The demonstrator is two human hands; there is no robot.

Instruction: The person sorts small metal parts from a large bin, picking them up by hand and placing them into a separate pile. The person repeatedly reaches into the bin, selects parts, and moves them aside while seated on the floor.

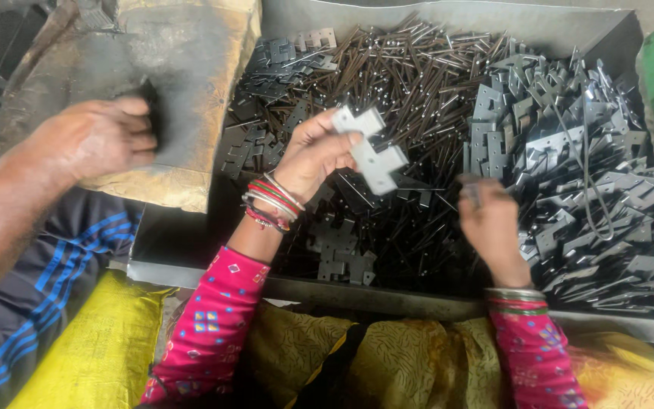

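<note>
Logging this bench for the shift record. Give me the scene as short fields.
setting: metal tray heaped with small metal parts
left hand: holds up a pale hinge over the tray
right hand: low over the pins, blurred; what it holds cannot be told
right side of tray: pile of grey hinge plates
co-worker: another person's hand on a worn block left of the tray

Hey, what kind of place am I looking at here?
Probably a small hardware workshop doing hinge assembly by hand: a metal tray heaped with thin pins and stamped hinge plates, and the left hand holding a hinge leaf.
</note>
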